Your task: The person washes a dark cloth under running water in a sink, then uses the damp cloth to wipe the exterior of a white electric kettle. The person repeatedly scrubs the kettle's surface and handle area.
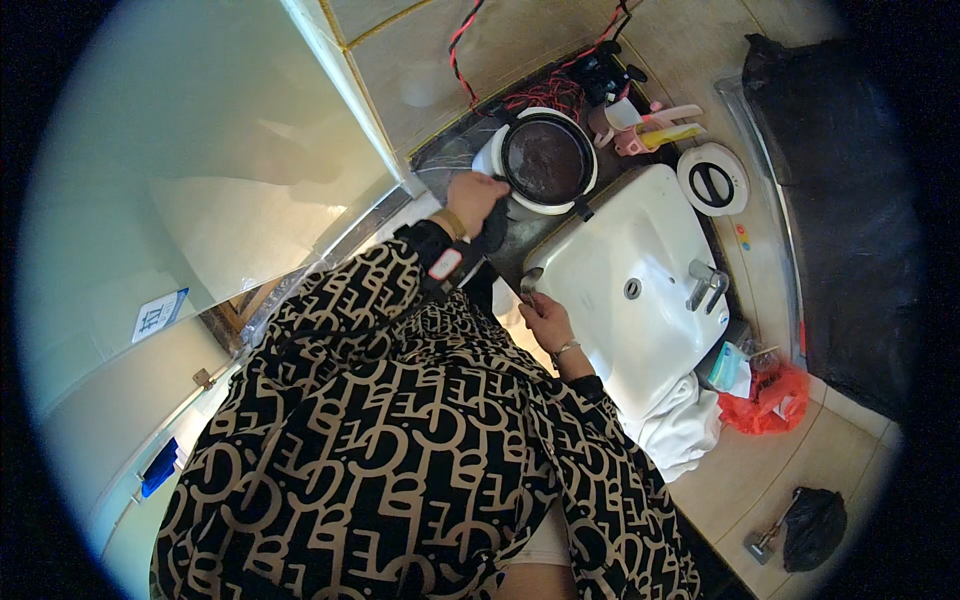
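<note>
Sink [612,262] and lid [733,162] sit near the pot [488,158]; right hand [548,324] clasps a utensil [530,280], left hand [474,202] grip unclear.

Left fingers [497,188] seemingly touch the white pot [487,160].

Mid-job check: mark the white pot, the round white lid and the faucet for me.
White pot [485,160]: head view, on the left side of its outer wall.
Round white lid [713,185]: head view, on the black handle across its middle.
Faucet [706,273]: head view, on its metal body.
</note>
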{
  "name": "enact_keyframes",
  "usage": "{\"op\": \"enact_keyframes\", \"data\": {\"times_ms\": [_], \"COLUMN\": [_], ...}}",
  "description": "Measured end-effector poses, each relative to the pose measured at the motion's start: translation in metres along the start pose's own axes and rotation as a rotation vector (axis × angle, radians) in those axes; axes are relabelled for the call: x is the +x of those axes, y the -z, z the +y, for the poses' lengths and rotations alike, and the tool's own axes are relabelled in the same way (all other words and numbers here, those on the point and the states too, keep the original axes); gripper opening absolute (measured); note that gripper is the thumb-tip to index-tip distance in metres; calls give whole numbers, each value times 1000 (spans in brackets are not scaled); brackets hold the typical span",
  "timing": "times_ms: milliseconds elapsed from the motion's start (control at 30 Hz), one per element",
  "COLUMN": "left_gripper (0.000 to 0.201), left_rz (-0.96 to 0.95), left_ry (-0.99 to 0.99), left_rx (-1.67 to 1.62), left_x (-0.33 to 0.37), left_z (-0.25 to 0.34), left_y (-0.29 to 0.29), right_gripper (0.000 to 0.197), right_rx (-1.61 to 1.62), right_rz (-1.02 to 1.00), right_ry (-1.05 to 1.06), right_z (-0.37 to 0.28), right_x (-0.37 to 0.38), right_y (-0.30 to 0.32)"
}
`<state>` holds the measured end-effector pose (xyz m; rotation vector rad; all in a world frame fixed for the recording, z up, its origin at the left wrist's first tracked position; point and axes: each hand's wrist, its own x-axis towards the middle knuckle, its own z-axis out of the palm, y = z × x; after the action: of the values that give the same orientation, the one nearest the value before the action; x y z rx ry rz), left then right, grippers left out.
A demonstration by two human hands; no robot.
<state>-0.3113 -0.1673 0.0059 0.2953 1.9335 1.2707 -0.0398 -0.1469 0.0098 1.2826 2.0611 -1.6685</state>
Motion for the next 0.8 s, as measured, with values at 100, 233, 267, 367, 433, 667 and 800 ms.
{"op": "enact_keyframes", "data": {"times_ms": [100, 233, 267, 367, 433, 667, 800], "left_gripper": [32, 20, 20, 19, 19, 19, 20], "left_rz": [-32, -1, 9, 15, 40, 55, 78], "left_ry": [87, 61, 68, 74, 83, 197, 204], "left_rx": [-94, -339, -328, -241, -334, -408, -491], "left_x": [-19, 3, 4, 4, -1, -5, 2], "left_z": [12, 2, -1, -2, -1, 8, -6], "left_y": [-6, -1, -1, 1, -2, -3, -10], "right_gripper": [37, 37, 38, 38, 38, 33, 36], "right_rx": [-23, -155, -148, -148, -176, -149, -65], "right_rz": [24, 29, 28, 28, 29, 53, 84], "right_ry": [61, 76, 76, 73, 69, 66, 72], "right_z": [-3, 6, 9, 13, 14, 12, 20], "right_x": [6, 13, 13, 10, 7, 1, 0], "right_y": [-3, -1, -2, -4, -3, 3, 1]}}
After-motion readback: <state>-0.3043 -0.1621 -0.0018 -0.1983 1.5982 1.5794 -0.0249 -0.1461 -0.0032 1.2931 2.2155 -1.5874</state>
